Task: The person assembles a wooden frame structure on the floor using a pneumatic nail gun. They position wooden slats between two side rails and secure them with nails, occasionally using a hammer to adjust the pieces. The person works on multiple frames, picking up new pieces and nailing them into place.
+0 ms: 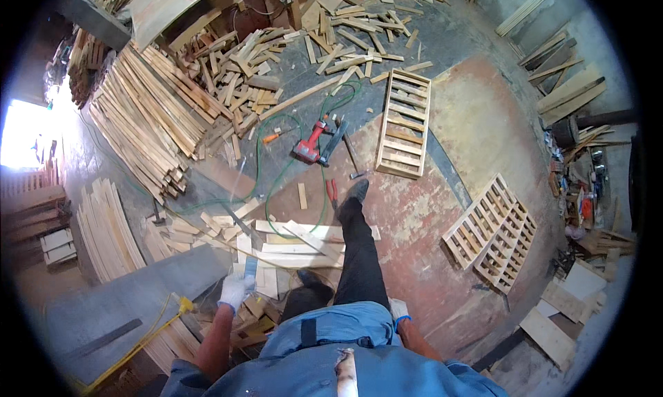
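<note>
My left hand (pixel 237 289), in a white glove, is closed around the lower end of a flat blue-grey strip (pixel 250 268). What the strip is made of I cannot make out. Short boards (pixel 266 281) lie on the floor just beyond this hand. At my right hip is my right hand (pixel 398 309), also gloved; my shirt and leg partly cover it and its fingers are hidden. Farther ahead lies a red nail gun (pixel 309 145) with a dark magazine. Beside it are a hammer (pixel 353 158), red-handled pliers (pixel 332 190) and an orange-handled screwdriver (pixel 272 137).
A green hose (pixel 257 179) loops across the floor. One slatted wooden frame (pixel 403 124) lies ahead right, two slatted panels (pixel 503 210) farther right. Stacked long slats (pixel 141 110) and heaped offcuts (pixel 242 69) fill the far left. A grey board (pixel 159 279) stands left.
</note>
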The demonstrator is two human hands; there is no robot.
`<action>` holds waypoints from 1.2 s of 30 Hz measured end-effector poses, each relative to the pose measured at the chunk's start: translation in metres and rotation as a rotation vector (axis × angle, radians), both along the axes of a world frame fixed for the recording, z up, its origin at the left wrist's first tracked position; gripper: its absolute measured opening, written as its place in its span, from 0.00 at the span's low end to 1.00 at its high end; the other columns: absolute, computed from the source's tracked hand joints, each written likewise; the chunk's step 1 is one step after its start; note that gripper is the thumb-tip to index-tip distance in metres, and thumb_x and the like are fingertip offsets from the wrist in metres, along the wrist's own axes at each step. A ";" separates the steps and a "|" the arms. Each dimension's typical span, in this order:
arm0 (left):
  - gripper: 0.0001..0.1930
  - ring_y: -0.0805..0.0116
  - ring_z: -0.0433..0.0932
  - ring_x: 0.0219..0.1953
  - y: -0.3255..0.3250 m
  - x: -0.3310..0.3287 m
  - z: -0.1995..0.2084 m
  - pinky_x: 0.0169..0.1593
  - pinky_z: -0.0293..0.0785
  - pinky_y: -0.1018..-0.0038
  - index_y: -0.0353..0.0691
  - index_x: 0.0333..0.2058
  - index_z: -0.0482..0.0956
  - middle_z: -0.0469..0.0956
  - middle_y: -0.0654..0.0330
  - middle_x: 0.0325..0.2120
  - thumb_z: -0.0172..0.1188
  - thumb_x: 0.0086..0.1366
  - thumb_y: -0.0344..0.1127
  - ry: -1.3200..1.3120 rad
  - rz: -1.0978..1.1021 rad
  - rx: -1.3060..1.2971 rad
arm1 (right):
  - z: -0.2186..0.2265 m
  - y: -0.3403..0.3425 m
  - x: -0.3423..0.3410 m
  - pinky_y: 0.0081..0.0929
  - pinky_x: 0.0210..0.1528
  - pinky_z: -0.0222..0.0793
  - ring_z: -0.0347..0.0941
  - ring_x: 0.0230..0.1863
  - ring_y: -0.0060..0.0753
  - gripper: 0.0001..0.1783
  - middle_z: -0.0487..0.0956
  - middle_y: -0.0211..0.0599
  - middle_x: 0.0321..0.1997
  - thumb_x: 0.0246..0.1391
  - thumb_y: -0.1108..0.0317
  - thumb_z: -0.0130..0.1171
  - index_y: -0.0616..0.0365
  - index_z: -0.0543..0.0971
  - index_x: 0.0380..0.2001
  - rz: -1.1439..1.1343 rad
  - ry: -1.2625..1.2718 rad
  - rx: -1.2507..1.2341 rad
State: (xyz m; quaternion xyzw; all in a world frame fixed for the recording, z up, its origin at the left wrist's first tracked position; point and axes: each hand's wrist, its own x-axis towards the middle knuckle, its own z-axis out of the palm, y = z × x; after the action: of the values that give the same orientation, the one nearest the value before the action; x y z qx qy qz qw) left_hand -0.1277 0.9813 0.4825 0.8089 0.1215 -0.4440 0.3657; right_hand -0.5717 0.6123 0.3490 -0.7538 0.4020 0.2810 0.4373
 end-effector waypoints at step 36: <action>0.09 0.75 0.78 0.35 -0.604 0.478 -0.022 0.45 0.74 0.74 0.34 0.37 0.82 0.82 0.60 0.30 0.61 0.69 0.35 0.503 -0.571 -0.477 | 0.061 -0.297 0.575 0.43 0.42 0.72 0.79 0.37 0.59 0.24 0.81 0.61 0.33 0.62 0.50 0.57 0.66 0.81 0.34 -0.960 0.316 -0.213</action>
State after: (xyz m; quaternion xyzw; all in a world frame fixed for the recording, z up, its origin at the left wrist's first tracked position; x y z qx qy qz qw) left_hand 0.3507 0.3775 0.4604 0.5701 -0.1274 -0.7255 0.3639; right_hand 0.0030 0.3150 0.4095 -0.4730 0.7902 0.1169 0.3717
